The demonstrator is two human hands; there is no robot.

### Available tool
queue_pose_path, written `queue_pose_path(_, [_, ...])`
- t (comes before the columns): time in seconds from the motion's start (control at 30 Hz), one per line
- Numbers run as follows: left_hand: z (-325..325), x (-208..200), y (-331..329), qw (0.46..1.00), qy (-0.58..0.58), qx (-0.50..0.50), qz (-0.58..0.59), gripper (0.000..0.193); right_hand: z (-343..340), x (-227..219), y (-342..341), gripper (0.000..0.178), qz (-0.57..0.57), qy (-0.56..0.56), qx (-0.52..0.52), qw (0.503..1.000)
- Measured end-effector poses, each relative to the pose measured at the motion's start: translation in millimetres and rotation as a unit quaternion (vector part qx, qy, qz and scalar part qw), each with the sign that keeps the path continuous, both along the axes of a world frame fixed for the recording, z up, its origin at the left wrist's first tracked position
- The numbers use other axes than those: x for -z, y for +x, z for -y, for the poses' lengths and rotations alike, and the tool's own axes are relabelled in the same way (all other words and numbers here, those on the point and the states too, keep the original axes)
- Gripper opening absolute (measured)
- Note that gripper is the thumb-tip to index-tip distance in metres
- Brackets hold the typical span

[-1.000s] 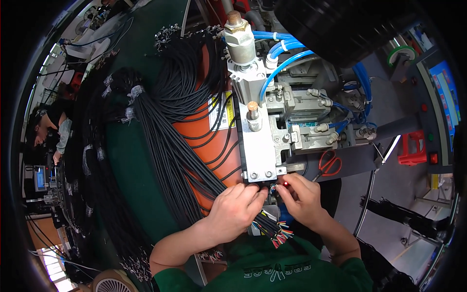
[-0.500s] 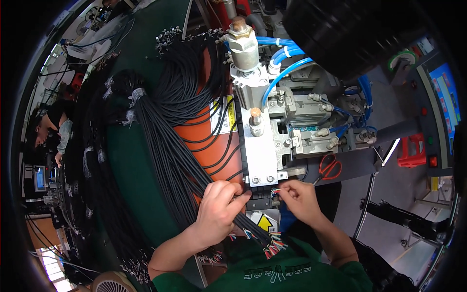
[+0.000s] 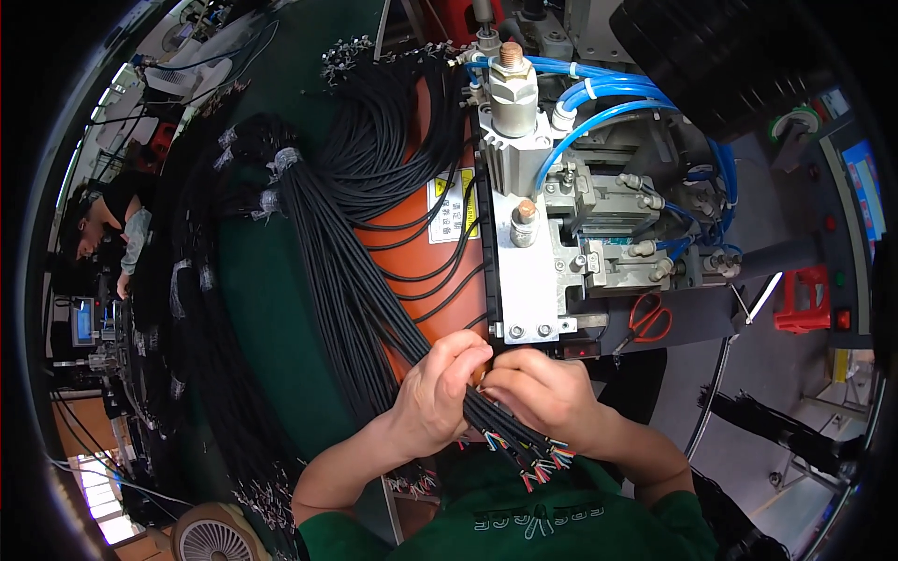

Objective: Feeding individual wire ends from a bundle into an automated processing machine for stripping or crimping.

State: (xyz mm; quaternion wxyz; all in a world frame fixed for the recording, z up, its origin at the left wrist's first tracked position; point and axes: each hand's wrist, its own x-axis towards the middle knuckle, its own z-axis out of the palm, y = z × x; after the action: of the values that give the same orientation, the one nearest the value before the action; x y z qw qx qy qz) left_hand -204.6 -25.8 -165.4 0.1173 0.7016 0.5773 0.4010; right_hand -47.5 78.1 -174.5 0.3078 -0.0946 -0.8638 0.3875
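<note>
Just in front of the silver pneumatic machine (image 3: 530,280), my two hands meet. My left hand (image 3: 438,391) is closed in a pinch, with its wrist across a thick bundle of black cables (image 3: 351,271). Close against its fingertips is my right hand (image 3: 543,391), fingers curled and also closed. Whatever lies between the fingers is hidden. Below the hands the bundle's stripped ends (image 3: 533,458) fan out, showing red, white, blue and other thin wires. Several single black cables curve from the machine's left side over an orange surface (image 3: 421,252).
Red-handled scissors (image 3: 647,320) lie right of the machine. Blue air hoses (image 3: 599,117) arch over it. A control panel (image 3: 856,187) stands at the far right. More cable bundles (image 3: 210,374) lie on the green table (image 3: 267,309). At far left another person (image 3: 117,224) sits; a fan (image 3: 217,540) stands lower left.
My right hand has left the coloured wire ends at the machine's front and moved left, up to my left hand. My left hand has lifted off the machine's edge. The whole view has shifted slightly.
</note>
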Motion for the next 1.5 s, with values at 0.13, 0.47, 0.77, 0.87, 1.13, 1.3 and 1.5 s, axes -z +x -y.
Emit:
queue_pose_path(0.13, [2.8, -6.9, -11.1, 0.994, -0.088, 0.060, -0.014, 0.037, -3.5, 3.8, 18.2, 0.019, -0.046, -0.058, 0.096, 0.993])
queue_pose_path(0.47, [-23.1, -7.5, 2.2, 0.994, -0.078, 0.071, 0.021, 0.037, -2.4, 12.6, 33.4, 0.015, -0.080, -0.389, 0.068, 0.915])
queue_pose_path(0.77, [-20.2, -8.8, 25.9, 0.996, -0.016, 0.027, -0.083, 0.020, -2.8, -1.0, 35.6, 0.022, -0.020, -0.647, 0.018, 0.762])
queue_pose_path(0.87, [-25.1, -10.3, 26.9, 1.000, -0.021, -0.003, 0.002, 0.015, 15.8, 8.7, 26.4, 0.032, -0.058, -0.238, 0.121, 0.962])
queue_pose_path(1.13, [-26.1, -5.5, 26.3, 1.000, -0.014, 0.006, -0.002, 0.013, -7.3, 14.7, 34.9, 0.020, -0.063, -0.479, 0.038, 0.875])
queue_pose_path(1.3, [-26.2, -3.4, 18.5, 0.996, -0.070, 0.046, 0.013, 0.021, -19.5, 15.2, 38.7, 0.018, -0.030, -0.597, -0.047, 0.801])
queue_pose_path(1.5, [-32.5, -6.7, -0.4, 0.974, -0.131, 0.172, 0.059, 0.028, -31.8, 13.1, 41.5, 0.017, 0.006, -0.574, -0.102, 0.813])
